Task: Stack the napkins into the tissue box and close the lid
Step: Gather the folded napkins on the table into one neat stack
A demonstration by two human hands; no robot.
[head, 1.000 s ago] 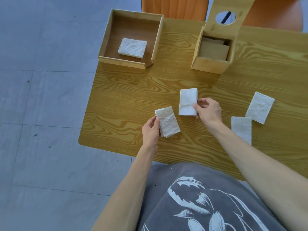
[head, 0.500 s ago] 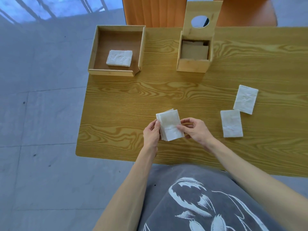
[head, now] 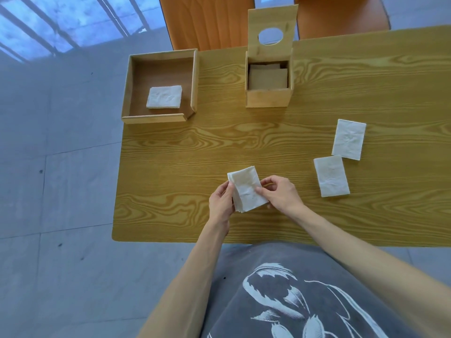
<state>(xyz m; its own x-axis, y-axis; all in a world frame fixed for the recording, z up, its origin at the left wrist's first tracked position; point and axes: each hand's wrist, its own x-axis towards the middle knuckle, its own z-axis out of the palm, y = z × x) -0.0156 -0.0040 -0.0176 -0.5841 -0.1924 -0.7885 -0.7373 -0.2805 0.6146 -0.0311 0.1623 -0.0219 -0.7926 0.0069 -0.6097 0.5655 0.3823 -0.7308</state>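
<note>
A small stack of napkins [head: 246,190] is held over the near part of the bench [head: 170,167] by both hands. The stack's left edge is pinched by the fingers of the left hand [head: 219,203]. Its right side is pinched by the thumb and fingers of the right hand [head: 280,195]. The stack is tilted a little, and its sheets are not lined up at the top corner. Two more napkins are lying flat on the bench to the right, one [head: 331,176] close to the right hand and one [head: 349,139] just behind it, almost touching. Another white napkin pile [head: 164,96] is lying inside the tray [head: 192,76] at the far left of the bench. The tissue box [head: 268,97] is standing at the far middle of the bench. Its lid [head: 271,23] is standing up, open, and a round hole can be seen in it. Brown sheets can be seen inside the box. Orange chairs [head: 207,20] are set behind the bench.
</note>
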